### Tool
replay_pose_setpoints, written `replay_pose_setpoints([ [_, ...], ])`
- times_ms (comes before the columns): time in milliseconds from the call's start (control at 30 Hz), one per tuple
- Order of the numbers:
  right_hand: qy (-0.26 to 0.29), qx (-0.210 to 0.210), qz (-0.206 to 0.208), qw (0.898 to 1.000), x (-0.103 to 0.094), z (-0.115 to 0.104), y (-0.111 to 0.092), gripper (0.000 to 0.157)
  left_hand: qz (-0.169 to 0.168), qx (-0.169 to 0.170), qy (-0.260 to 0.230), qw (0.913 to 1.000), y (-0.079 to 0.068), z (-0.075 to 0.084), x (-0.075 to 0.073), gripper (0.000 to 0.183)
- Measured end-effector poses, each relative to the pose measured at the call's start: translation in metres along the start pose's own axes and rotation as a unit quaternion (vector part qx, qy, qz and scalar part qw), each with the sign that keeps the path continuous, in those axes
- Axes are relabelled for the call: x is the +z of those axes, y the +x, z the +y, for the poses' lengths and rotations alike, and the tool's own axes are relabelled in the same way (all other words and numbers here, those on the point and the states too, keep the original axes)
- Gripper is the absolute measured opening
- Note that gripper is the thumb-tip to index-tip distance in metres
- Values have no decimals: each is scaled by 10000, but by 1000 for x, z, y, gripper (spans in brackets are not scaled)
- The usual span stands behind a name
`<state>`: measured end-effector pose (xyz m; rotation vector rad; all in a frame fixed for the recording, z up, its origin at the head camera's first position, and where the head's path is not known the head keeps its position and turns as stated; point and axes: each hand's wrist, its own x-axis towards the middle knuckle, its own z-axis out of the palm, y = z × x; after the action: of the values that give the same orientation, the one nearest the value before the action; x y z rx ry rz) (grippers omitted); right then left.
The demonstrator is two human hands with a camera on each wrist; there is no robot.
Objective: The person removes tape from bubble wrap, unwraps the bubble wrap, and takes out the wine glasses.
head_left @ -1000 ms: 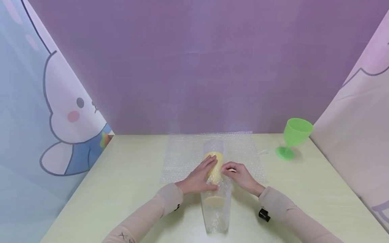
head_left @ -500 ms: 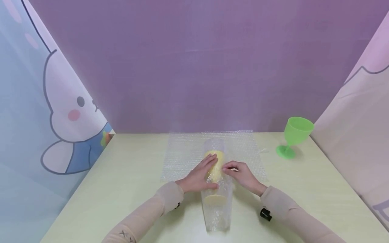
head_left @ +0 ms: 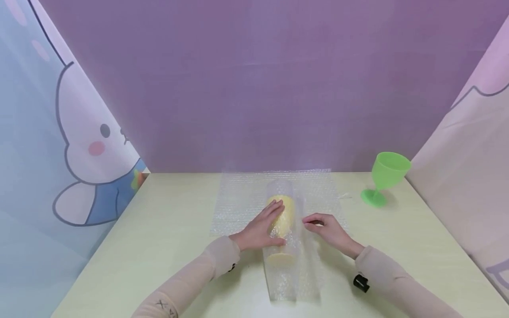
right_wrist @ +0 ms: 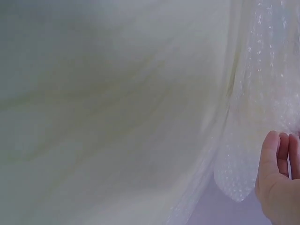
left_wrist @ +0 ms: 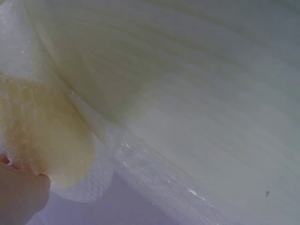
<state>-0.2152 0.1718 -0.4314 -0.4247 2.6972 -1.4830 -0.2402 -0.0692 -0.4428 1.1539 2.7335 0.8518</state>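
In the head view a yellow cylinder [head_left: 287,214] lies lengthwise under clear bubble wrap [head_left: 238,198], which reaches past both its ends. My left hand [head_left: 257,230] rests on the wrapped cylinder, fingers stretched forward and thumb spread toward the near end. To the right, my right hand [head_left: 329,230] pinches the loose side of the wrap between thumb and fingertips and holds it away from the cylinder. The right wrist view shows that hand's fingertips [right_wrist: 271,140] against the bubble wrap [right_wrist: 262,84]. Yellow shows through the bubbles in the left wrist view, beside the left thumb.
A green plastic goblet [head_left: 389,171] stands at the back right of the pale table [head_left: 167,207]. Between it and the wrap lies a small clear strip [head_left: 345,195]. A purple backdrop [head_left: 254,97] rises behind, with printed cloths at both sides.
My right hand has moved to the right, drawing the side of the bubble wrap off the cylinder so it spreads out. The left hand has stayed in place.
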Motion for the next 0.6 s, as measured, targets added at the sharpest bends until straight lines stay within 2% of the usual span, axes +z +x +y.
replay_pose_setpoints([
  [200, 92, 174, 50, 9998, -9, 4, -4, 27, -22, -93, -133, 9999, 0, -1, 0, 96],
  [600, 99, 378, -39, 9992, -26, 11, -15, 30, -34, -41, -227, 9997, -3, 1, 0, 96],
])
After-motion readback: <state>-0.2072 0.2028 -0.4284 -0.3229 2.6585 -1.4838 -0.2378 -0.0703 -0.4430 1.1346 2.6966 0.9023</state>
